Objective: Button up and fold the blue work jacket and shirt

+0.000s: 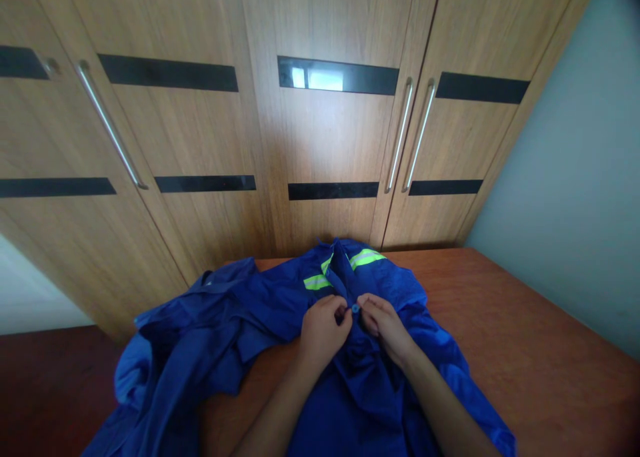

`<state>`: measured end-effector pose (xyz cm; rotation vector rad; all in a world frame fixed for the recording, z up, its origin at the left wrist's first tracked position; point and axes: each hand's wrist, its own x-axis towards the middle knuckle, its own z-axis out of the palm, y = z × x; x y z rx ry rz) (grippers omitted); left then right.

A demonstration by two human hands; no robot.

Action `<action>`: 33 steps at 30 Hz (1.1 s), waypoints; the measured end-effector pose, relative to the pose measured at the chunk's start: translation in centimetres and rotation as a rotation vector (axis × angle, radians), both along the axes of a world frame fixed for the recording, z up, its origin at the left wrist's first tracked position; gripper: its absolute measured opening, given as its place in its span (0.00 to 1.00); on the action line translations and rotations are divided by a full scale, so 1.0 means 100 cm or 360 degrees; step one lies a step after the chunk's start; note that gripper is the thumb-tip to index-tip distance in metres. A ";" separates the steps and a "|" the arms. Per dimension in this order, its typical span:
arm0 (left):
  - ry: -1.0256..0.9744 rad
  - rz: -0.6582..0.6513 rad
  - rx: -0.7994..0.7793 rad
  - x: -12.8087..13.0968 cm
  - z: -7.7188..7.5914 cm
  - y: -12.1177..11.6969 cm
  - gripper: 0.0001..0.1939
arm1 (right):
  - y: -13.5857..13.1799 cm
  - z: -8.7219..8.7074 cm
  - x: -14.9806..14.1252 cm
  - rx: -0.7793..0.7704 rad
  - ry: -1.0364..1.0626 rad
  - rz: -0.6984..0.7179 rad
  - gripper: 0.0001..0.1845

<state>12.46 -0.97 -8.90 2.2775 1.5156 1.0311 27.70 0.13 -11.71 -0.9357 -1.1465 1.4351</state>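
Observation:
A blue work jacket (410,290) with yellow-green and silver reflective strips lies spread on a reddish-brown wooden surface. On its front placket, a small round blue button (355,308) shows between my two hands. My left hand (325,324) pinches the cloth edge just left of the button, thumb and forefinger together. From the other side, my right hand (383,320) is closed on the cloth at the button's right, its fingers curled. The exact grip of the fingertips is partly hidden. Below the hands the jacket cloth bunches in folds.
Another heap of dark blue cloth (190,337) lies to the left, touching the jacket. The wooden surface (525,350) extends to the right. Behind stands a wooden wardrobe (330,137) with metal handles and black strips. A pale wall (575,197) rises at the right.

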 end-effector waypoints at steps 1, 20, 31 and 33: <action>-0.0048 -0.0030 -0.0034 -0.001 0.000 0.000 0.07 | 0.000 0.001 0.000 0.0053 -0.0056 -0.0097 0.19; -0.0723 0.0061 -0.0361 -0.026 -0.008 0.022 0.12 | 0.067 0.022 -0.032 0.0522 -0.0766 -0.0474 0.09; -0.1463 0.0046 -0.0852 -0.026 -0.015 0.034 0.23 | 0.027 0.004 -0.034 0.0379 -0.0351 0.0162 0.11; -0.1448 0.0059 -0.0853 -0.027 -0.015 0.034 0.22 | 0.026 0.003 -0.034 0.0370 -0.0395 0.0262 0.09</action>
